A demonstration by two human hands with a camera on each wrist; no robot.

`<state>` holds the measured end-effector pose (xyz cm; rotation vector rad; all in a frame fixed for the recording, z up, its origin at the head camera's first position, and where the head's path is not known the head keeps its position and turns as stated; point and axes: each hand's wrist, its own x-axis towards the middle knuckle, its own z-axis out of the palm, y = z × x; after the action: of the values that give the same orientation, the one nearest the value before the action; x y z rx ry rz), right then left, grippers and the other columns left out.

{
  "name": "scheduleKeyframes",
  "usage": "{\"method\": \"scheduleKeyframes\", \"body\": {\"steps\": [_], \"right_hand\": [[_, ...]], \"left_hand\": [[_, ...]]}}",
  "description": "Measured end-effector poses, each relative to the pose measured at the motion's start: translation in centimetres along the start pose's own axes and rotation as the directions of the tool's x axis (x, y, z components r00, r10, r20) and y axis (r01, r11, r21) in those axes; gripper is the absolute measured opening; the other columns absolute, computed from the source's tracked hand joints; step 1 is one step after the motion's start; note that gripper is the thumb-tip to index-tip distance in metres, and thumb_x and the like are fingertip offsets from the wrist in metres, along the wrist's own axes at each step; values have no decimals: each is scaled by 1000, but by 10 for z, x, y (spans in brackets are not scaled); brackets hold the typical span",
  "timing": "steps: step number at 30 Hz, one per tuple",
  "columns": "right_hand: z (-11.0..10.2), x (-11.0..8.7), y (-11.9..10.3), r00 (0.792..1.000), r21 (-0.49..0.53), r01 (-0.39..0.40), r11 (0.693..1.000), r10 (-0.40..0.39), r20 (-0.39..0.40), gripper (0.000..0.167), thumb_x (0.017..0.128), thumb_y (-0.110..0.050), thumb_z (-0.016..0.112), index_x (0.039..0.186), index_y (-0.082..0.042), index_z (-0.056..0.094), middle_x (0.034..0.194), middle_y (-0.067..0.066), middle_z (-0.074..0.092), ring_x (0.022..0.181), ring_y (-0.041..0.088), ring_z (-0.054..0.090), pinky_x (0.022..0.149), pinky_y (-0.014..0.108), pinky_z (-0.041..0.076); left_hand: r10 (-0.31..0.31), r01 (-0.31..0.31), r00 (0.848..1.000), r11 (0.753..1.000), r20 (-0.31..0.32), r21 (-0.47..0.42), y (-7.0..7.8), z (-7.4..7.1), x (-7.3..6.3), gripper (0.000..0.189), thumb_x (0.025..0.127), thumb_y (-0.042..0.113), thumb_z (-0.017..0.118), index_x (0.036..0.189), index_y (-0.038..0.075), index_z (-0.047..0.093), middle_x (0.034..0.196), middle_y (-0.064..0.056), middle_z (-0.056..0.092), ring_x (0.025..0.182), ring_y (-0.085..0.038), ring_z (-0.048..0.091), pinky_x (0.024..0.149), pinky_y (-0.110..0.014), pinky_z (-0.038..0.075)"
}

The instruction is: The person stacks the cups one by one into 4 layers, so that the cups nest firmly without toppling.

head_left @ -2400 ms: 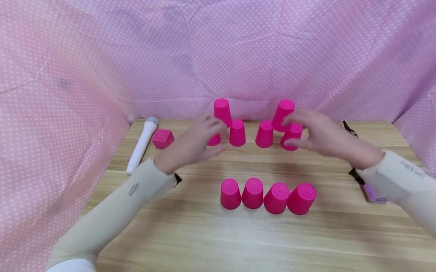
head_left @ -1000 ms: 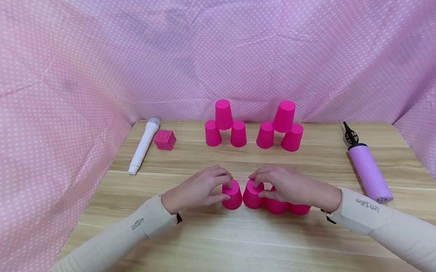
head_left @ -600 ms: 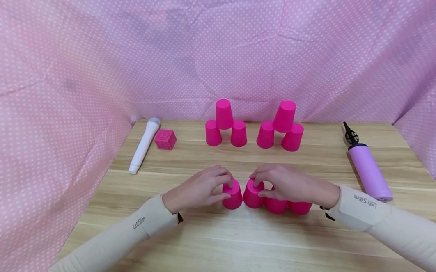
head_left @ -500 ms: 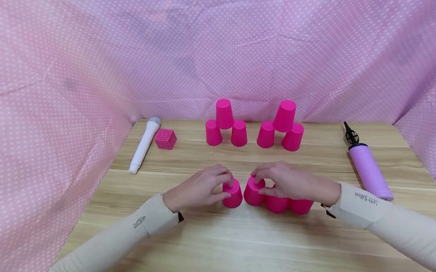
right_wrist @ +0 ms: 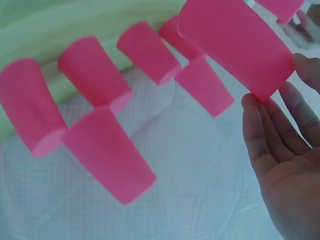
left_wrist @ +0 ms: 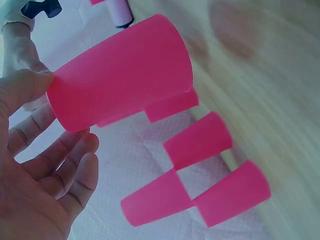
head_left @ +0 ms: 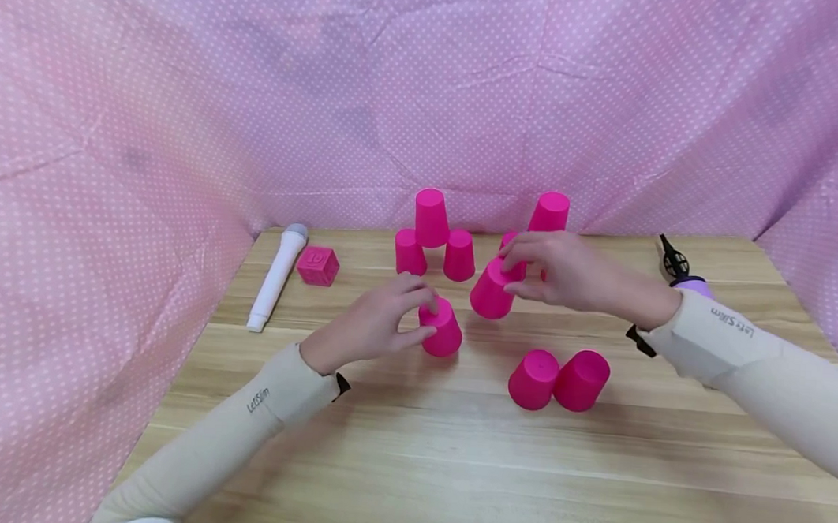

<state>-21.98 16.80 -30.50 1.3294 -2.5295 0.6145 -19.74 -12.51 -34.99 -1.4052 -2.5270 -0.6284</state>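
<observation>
My left hand pinches a pink cup by its narrow end, mouth down, between thumb and fingertips. In the left wrist view that cup hangs clear of the table. My right hand grips a second pink cup the same way, a little farther forward. Behind the hands stand two small pyramids, each with one cup on top of two. The left pyramid's top cup shows fully; the right one's top cup is partly covered by my right hand, as are its base cups.
Two more upside-down pink cups, a left one and a right one, stand side by side nearer me. A white microphone and a pink cube lie at left. A purple hand pump lies at right, partly behind my sleeve.
Both hands have lifted their cups from the front row and carried them forward, the right one farther. The front row now holds two cups. The pyramids stand as before.
</observation>
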Motion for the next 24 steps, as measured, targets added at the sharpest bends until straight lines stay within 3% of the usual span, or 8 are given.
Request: {"method": "scheduleKeyframes", "body": {"steps": [5, 11, 19, 24], "right_hand": [[-13, 15, 5, 998, -29, -49, 998, 48, -27, 21, 72, -12, 83, 87, -9, 70, 88, 0, 65, 76, 14, 58, 67, 32, 49], [-22, 35, 9, 984, -62, -179, 982, 177, -38, 18, 74, -13, 81, 88, -7, 70, 80, 1, 64, 70, 16, 56, 65, 33, 47], [-26, 59, 28, 952, -35, -305, 952, 305, -20, 16, 79, -12, 76, 91, -2, 71, 82, 8, 66, 76, 25, 58, 71, 36, 48], [-23, 69, 35, 912, -25, -408, 913, 409, 23, 21, 82, -13, 74, 99, -1, 71, 87, 10, 65, 80, 25, 54, 73, 36, 46]], "left_hand": [[-14, 15, 1000, 1000, -17, 16, -1, -8, 4, 22, 80, 20, 76, 94, 12, 61, 100, 0, 54, 92, -11, 48, 73, -22, 46], [-20, 20, 999, 1000, -26, 11, -1, -11, 5, 22, 79, 19, 77, 94, 12, 62, 101, 0, 54, 94, -11, 48, 76, -22, 46], [-19, 21, 998, 999, -63, 39, -3, -20, 10, 26, 79, 19, 77, 98, 9, 62, 101, -2, 56, 94, -14, 50, 78, -25, 47], [-9, 13, 995, 999, -96, 41, -6, -24, 14, 26, 79, 18, 77, 97, 8, 62, 98, -3, 56, 89, -14, 50, 77, -26, 47]]}}
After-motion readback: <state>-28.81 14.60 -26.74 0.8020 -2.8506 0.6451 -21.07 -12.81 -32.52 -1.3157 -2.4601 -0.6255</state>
